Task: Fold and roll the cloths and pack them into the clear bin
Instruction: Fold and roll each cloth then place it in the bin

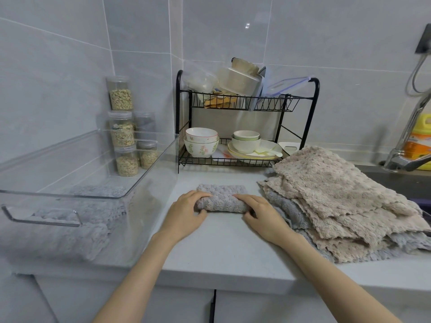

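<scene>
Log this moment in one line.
step: rolling grey cloth | left hand: grips left end | right hand: grips right end | bin: other cloths inside | pile: waiting right

At frame centre the left hand and right hand grip the ends of a half-rolled grey cloth on the counter. The clear bin at left holds grey cloths, seemingly rolled; a cloth pile lies right

Left hand and right hand are bare, with slender fingers; both forearms are bare too.
</scene>
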Demonstrator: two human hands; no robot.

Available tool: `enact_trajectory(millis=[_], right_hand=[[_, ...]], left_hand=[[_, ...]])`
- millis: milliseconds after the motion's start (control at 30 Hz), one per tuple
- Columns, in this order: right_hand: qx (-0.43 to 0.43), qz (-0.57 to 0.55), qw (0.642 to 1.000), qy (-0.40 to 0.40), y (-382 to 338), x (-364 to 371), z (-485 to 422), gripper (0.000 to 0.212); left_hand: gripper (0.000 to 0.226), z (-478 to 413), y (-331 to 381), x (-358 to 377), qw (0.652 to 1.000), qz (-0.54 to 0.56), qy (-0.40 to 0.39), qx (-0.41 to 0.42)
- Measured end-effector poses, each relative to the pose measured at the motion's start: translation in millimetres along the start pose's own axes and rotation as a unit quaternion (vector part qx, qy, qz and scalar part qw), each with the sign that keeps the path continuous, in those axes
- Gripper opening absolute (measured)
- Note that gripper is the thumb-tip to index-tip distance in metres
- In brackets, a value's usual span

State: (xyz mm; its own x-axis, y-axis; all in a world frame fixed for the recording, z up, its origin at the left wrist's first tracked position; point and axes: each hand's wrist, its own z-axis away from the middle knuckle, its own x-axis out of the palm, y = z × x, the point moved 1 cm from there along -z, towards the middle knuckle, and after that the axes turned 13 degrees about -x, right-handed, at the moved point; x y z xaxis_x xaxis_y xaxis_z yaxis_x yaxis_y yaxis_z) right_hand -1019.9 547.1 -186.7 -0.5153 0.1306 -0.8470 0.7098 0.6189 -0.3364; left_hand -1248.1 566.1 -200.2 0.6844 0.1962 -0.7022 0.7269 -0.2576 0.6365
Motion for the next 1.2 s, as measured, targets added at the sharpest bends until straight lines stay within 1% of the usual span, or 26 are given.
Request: enact_trajectory(millis=[67, 133, 233, 267, 300, 333, 367, 433, 500, 600, 700, 767, 833, 867, 933, 1000, 1033, 1100, 1200], right_hand=[[0.011, -0.009, 1.0, 0.007, 0, -1, 0, 0.05], [0.028, -0.018, 0.999, 0.013, 0, -1, 1, 0.041], [0.058, -0.021, 0.997, 0.036, 0, -5, 3, 0.015], [0.068, -0.027, 0.996, 0.047, 0, -7, 4, 0.01], [0.079, -0.034, 0.995, 0.058, -1, -8, 5, 0.018], [0.087, -0.043, 0.993, 0.069, 0, -10, 6, 0.026], [0.099, -0.051, 0.99, 0.082, 0, -10, 6, 0.028], [0.124, -0.064, 0.985, 0.103, 1, -10, 5, 0.029], [0.151, -0.079, 0.977, 0.13, 0, -7, 2, 0.03], [0.184, -0.09, 0.963, 0.176, -4, -2, -3, 0.021], [0.231, -0.055, 0.949, 0.205, -4, 5, -9, 0.023], [0.236, -0.018, 0.947, 0.215, -3, 9, -13, 0.024], [0.205, 0.023, 0.952, 0.226, -2, 10, -15, 0.026], [0.173, 0.051, 0.957, 0.229, -2, 11, -15, 0.027], [0.057, 0.13, 0.964, 0.225, -7, 13, -19, 0.032], [-0.058, 0.174, 0.965, 0.185, -16, 19, -24, 0.04], [-0.092, 0.177, 0.968, 0.154, -20, 22, -27, 0.043], [-0.114, 0.177, 0.973, 0.094, -27, 26, -32, 0.046], [-0.096, 0.168, 0.98, 0.042, -25, 27, -33, 0.055]], left_hand=[[0.037, -1, -1, -1, 0.999, 0.033, -0.005, -0.02], [0.033, -2, -1, 0, 0.998, 0.052, -0.019, -0.041], [0.019, 0, -3, -1, 0.993, 0.074, -0.038, -0.079], [0.013, 1, -4, -1, 0.992, 0.074, -0.044, -0.091], [0.013, 2, -4, -1, 0.991, 0.069, -0.045, -0.104], [0.019, 3, -5, -1, 0.99, 0.062, -0.045, -0.114], [0.024, 4, -4, -1, 0.99, 0.06, -0.041, -0.124], [0.029, 5, 0, -2, 0.988, 0.06, -0.028, -0.142], [0.035, 6, 4, -3, 0.986, 0.038, -0.006, -0.16], [0.041, 5, 11, -1, 0.981, 0.005, 0.035, -0.188], [0.041, 3, 16, 2, 0.974, -0.01, 0.065, -0.216], [0.036, 2, 19, 3, 0.969, -0.019, 0.085, -0.23], [0.029, 0, 20, 4, 0.964, -0.014, 0.102, -0.244], [0.029, -1, 20, 5, 0.962, -0.011, 0.109, -0.249], [0.027, -3, 18, 6, 0.964, -0.02, 0.117, -0.238], [0.025, -7, 16, 7, 0.968, -0.023, 0.117, -0.222], [0.024, -8, 16, 7, 0.968, -0.022, 0.114, -0.221], [0.024, -9, 14, 8, 0.968, -0.035, 0.113, -0.22], [0.026, -9, 14, 10, 0.969, -0.055, 0.116, -0.213]])
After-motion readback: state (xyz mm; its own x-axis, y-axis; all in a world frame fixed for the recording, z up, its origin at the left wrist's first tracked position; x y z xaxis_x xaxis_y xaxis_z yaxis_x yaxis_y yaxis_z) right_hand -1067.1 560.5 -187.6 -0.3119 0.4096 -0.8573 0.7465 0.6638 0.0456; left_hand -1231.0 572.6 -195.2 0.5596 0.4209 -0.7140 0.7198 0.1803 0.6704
